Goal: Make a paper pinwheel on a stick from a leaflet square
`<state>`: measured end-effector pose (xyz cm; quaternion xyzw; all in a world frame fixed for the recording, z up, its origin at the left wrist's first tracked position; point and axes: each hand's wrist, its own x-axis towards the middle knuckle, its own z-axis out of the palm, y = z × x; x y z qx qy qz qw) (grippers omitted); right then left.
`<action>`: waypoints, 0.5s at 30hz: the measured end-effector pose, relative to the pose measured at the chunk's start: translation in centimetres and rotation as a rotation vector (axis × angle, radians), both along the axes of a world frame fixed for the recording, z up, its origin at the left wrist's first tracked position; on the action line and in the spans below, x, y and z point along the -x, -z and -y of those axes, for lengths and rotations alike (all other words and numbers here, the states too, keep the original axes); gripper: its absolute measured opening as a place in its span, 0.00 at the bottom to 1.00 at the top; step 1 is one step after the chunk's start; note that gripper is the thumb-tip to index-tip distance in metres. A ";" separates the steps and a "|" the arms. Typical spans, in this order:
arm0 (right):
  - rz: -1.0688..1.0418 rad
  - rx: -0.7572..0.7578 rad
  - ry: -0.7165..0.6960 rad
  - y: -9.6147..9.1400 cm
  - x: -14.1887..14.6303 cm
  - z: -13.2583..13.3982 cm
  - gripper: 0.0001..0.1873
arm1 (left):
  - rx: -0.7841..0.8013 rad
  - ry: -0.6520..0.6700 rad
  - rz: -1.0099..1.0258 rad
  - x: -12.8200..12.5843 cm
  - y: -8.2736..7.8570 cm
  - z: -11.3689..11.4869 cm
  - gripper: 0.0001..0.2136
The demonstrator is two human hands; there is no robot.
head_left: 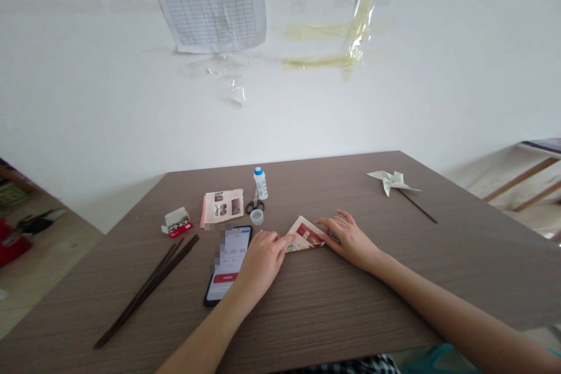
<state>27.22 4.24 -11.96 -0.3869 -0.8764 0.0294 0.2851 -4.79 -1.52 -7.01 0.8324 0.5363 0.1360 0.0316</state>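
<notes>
A small folded piece of printed paper (pixel 304 234), red and white, lies on the brown wooden table (pixel 333 310). My left hand (pixel 262 258) rests at its left edge, fingers curled, with a fingertip pressing the paper. My right hand (pixel 348 237) lies on its right edge, fingers stretched out flat and pressing it down. Neither hand lifts the paper off the table.
A phone (pixel 228 265) showing a timer lies left of my left hand. Behind are scissors (pixel 255 204), a glue bottle (pixel 260 182), its cap (pixel 256 217), a printed leaflet (pixel 222 207) and a staple box (pixel 177 222). Thin dark sticks (pixel 149 285) lie left; a paper pinwheel (pixel 394 182) far right.
</notes>
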 end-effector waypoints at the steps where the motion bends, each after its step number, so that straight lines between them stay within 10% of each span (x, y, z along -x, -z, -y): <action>1: 0.022 -0.016 -0.007 0.0 0.0 0.0 0.16 | 0.000 0.002 -0.014 0.0 0.0 0.0 0.23; 15: 0.142 -0.063 -0.026 -1.2 -0.1 1.1 0.12 | -0.064 0.010 -0.026 -0.1 0.8 0.0 0.16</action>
